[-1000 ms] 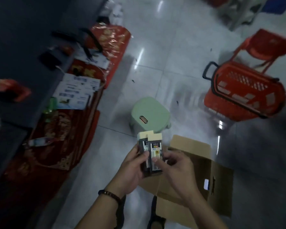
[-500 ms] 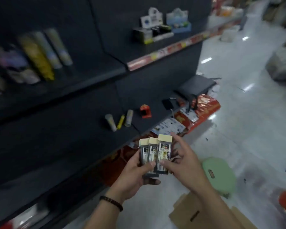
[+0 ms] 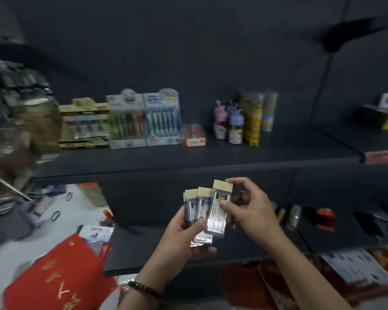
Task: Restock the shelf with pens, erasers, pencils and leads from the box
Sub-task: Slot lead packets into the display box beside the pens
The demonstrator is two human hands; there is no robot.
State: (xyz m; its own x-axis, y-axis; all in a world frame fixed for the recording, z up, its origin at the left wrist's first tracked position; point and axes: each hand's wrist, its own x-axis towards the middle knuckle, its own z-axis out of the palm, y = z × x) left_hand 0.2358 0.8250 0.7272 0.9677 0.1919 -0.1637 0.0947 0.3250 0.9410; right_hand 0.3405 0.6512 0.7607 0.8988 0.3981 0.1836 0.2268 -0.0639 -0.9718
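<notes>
A bracelet (image 3: pixel 143 288) of dark round beads circles the left hand's (image 3: pixel 182 240) wrist; both forearms are bare.

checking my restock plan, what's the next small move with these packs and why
Probably slide the rightmost lead pack, which the right hand pinches, up out of the fan of lead packs the left hand grips. The upper shelf shows bare room beside the red box.
</notes>
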